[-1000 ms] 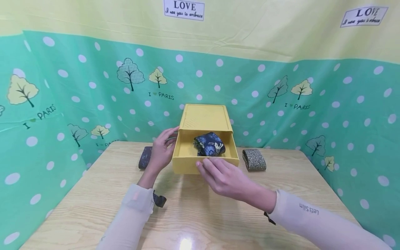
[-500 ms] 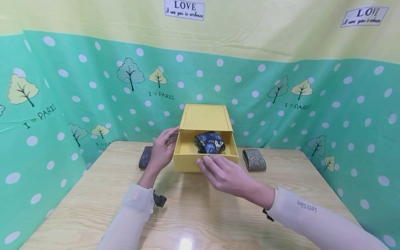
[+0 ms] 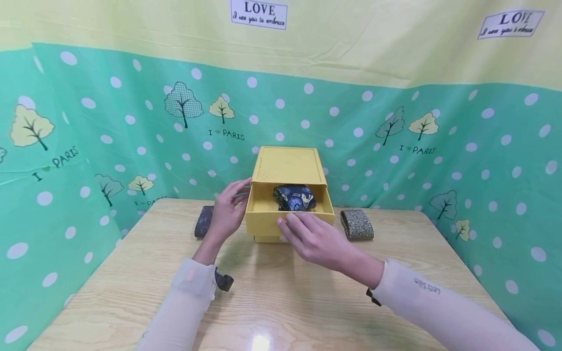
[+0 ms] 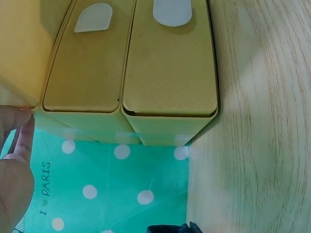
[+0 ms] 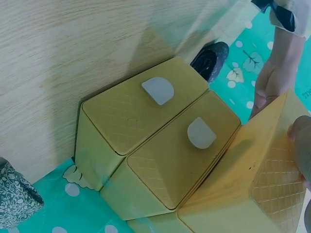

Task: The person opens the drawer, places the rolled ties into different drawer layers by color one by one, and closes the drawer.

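Note:
A yellow drawer unit (image 3: 287, 163) stands at the back of the table with its top drawer (image 3: 265, 224) pulled partly out. Inside the drawer lies a rolled navy cloth (image 3: 295, 197) with blue flowers. My right hand (image 3: 313, 241) grips the drawer's front, fingertips at the top rim and thumb lower on the panel; the right wrist view has its fingers (image 5: 302, 145) on the patterned front. Against the unit's left side rests my left hand (image 3: 230, 207), fingers extended. The two lower drawers (image 4: 170, 68) sit flush in the left wrist view.
A dark rolled cloth (image 3: 204, 222) lies left of the unit, partly hidden by the left hand. To the right is a grey patterned roll (image 3: 357, 224). Behind the wooden table (image 3: 246, 302) hangs a green dotted curtain (image 3: 303, 107).
The top drawer has slid a little way back into the unit, with the right hand moving along at its front. The navy cloth has moved inward too. The left hand stays put.

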`<action>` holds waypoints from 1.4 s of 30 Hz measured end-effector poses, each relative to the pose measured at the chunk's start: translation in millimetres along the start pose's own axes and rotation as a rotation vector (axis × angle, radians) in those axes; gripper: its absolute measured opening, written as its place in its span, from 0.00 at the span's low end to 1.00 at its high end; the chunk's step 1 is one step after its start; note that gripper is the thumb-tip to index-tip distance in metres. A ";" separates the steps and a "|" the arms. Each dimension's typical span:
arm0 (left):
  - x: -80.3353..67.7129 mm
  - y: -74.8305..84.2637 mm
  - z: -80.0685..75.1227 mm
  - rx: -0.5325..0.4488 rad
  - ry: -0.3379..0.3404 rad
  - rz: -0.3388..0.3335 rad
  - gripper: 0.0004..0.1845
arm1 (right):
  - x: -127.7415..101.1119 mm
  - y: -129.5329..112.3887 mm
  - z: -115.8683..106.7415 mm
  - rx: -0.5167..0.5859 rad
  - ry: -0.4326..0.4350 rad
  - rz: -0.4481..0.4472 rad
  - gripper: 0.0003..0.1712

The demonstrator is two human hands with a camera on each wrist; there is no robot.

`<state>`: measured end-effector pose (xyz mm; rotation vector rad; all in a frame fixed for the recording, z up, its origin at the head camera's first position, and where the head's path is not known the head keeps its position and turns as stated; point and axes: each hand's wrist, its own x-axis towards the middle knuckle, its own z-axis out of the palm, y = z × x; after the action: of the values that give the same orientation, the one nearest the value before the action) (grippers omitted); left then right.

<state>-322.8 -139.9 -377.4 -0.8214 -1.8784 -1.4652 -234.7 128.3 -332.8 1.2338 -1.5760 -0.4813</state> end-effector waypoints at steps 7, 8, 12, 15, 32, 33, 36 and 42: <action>-0.8 -0.7 0.0 -0.004 0.002 -0.002 0.28 | -0.4 0.1 2.9 0.000 -0.009 0.005 0.19; -0.8 -0.5 -0.1 -0.004 0.002 -0.003 0.28 | -0.4 0.2 3.1 -0.004 -0.012 0.006 0.19; -0.5 4.4 0.1 -0.012 0.003 -0.005 0.28 | -0.6 0.9 3.0 -0.004 -0.038 0.013 0.19; -0.4 4.4 0.2 -0.017 0.006 -0.006 0.28 | -0.9 1.5 2.9 0.003 -0.067 0.016 0.20; -0.3 -0.4 0.2 -0.015 0.002 -0.011 0.28 | -3.1 3.7 11.6 -0.002 -0.050 0.007 0.22; -0.5 -0.7 0.1 -0.012 0.000 -0.012 0.28 | -2.9 3.7 11.7 0.000 -0.053 0.007 0.22; -0.4 -1.3 -0.1 -0.013 -0.002 -0.019 0.28 | -2.5 3.7 12.3 0.004 -0.057 0.011 0.22; -0.3 -3.0 -0.6 -0.026 -0.001 -0.012 0.27 | -2.1 3.5 13.5 -0.001 -0.064 0.010 0.22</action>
<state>-324.8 -141.2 -379.3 -0.8241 -1.8716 -1.4995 -248.4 127.9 -336.2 1.2201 -1.6346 -0.5195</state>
